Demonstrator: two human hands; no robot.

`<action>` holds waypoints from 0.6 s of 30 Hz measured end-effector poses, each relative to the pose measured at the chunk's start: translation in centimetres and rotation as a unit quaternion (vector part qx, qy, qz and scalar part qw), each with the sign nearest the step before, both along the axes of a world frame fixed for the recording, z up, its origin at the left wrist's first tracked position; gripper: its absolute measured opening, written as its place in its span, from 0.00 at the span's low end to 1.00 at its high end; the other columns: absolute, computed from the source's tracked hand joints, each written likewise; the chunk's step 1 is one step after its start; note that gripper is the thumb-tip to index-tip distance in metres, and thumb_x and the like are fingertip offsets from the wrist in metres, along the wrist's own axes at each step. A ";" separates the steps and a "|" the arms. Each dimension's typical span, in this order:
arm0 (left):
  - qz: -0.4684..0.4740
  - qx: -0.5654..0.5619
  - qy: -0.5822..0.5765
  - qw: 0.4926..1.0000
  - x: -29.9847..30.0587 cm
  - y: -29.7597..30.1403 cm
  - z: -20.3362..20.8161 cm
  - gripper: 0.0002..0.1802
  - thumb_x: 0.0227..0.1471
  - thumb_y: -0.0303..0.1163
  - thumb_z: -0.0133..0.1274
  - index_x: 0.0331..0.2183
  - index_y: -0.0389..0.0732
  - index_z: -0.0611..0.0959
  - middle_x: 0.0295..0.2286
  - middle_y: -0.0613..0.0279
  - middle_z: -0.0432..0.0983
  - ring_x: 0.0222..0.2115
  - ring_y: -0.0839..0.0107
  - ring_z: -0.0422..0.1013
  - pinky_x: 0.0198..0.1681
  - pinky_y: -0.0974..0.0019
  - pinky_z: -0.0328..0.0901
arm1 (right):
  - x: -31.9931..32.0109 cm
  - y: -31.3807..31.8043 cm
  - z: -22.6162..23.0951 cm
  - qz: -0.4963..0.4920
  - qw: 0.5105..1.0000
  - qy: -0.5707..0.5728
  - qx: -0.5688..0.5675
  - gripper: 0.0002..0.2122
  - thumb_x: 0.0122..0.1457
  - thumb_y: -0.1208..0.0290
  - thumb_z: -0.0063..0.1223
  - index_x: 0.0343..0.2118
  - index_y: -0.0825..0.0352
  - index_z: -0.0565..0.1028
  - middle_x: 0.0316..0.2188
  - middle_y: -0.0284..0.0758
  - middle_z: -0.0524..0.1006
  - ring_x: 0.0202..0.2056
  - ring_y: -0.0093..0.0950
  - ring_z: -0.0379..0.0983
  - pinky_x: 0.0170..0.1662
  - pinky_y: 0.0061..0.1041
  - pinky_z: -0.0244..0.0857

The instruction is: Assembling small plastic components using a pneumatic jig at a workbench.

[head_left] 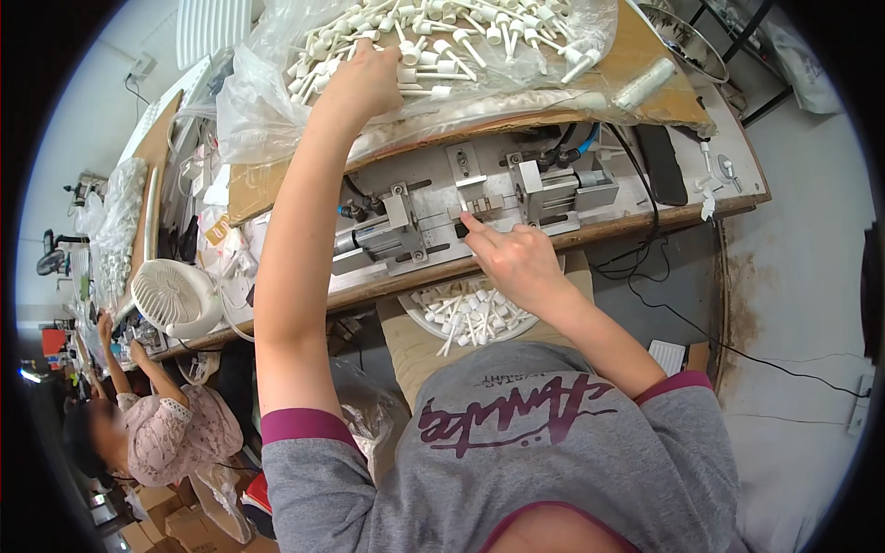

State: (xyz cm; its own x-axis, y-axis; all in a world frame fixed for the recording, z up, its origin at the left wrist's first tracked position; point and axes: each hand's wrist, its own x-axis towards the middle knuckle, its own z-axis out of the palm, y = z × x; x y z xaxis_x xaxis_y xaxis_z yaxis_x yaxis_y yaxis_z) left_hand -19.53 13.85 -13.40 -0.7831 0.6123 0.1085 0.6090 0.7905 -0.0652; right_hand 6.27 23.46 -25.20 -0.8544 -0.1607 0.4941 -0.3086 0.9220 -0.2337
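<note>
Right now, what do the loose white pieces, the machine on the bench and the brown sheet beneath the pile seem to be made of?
White pieces: probably moulded plastic, uniformly white and smooth.
Machine: its brackets look like bare metal, perhaps aluminium, given their silvery-grey sheen.
Brown sheet: likely cardboard, matte and tan with a rough edge, though thin wood is possible.

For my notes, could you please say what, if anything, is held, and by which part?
It cannot be told: left hand among white pieces, right hand at the metal fixture.
</note>
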 end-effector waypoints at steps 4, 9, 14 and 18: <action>0.002 0.041 0.019 0.999 1.5 -0.4 0.0 0.25 0.38 0.33 0.61 0.44 0.48 0.79 0.48 0.54 0.69 0.42 0.54 0.74 0.43 0.56 0.70 | 1.3 0.5 0.6 0.038 0.996 -0.037 -0.073 0.10 0.45 0.73 0.63 0.31 0.64 0.76 0.48 0.32 0.78 0.29 0.30 0.76 0.33 0.26 0.69; -0.036 0.135 0.082 0.987 1.8 -2.0 -1.3 0.19 0.42 0.33 0.59 0.41 0.48 0.82 0.44 0.60 0.74 0.41 0.56 0.74 0.43 0.57 0.70 | 3.4 0.6 0.5 0.088 0.985 -0.083 -0.120 0.13 0.45 0.71 0.64 0.35 0.65 0.77 0.49 0.34 0.76 0.35 0.32 0.78 0.38 0.30 0.71; -0.061 0.151 0.145 0.976 1.6 -2.0 -2.2 0.18 0.46 0.32 0.58 0.43 0.48 0.82 0.39 0.62 0.77 0.39 0.60 0.75 0.41 0.59 0.70 | 4.8 0.6 -0.8 0.114 0.973 -0.167 -0.112 0.15 0.45 0.70 0.65 0.36 0.66 0.75 0.50 0.37 0.75 0.40 0.35 0.76 0.40 0.33 0.70; -0.095 0.181 0.139 0.969 1.6 -2.3 -2.0 0.18 0.51 0.35 0.57 0.46 0.48 0.82 0.38 0.60 0.78 0.37 0.59 0.75 0.39 0.59 0.69 | 5.0 0.7 -0.3 0.132 0.962 -0.225 -0.083 0.17 0.47 0.67 0.65 0.38 0.67 0.74 0.52 0.40 0.73 0.45 0.37 0.74 0.45 0.35 0.68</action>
